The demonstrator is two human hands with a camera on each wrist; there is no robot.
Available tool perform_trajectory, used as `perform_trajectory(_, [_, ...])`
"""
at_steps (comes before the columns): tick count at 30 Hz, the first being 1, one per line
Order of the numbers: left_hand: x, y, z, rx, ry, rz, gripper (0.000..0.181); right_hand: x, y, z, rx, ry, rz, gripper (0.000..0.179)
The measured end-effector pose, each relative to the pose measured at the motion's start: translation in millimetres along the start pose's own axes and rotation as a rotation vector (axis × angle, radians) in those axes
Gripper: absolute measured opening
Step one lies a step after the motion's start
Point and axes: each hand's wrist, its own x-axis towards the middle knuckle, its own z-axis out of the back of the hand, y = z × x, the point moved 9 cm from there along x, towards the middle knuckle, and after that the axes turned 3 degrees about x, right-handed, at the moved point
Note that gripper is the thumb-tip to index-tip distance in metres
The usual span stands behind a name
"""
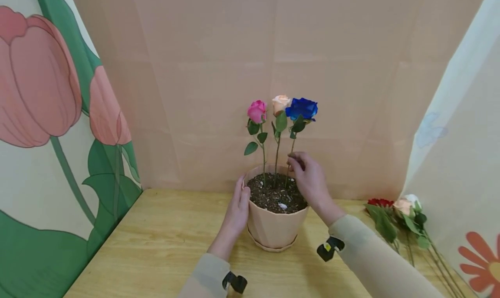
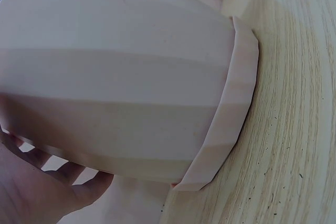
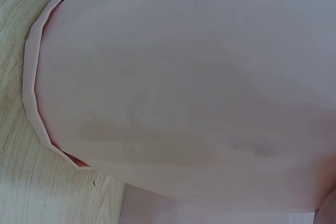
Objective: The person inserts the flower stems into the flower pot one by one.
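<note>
Finger grip round pot (image 1: 275,228) by left hand (image 1: 238,202) at nine o'clock, pinch on blue rose (image 1: 302,109) by right hand (image 1: 311,178) at two. Might flop if stuck shallow tbh.

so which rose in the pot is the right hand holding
The blue rose, rightmost in the pot: the right hand pinches its stem; the pink rose and cream rose stand untouched.
</note>
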Motion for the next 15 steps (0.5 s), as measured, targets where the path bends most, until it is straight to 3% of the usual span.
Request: perform_trajectory(15, [0.7, 0.3, -1.1, -0.019, 0.01, -0.01, 0.058, -1.1, -4.5, 4.0, 0.019, -0.041, -0.041, 0.029])
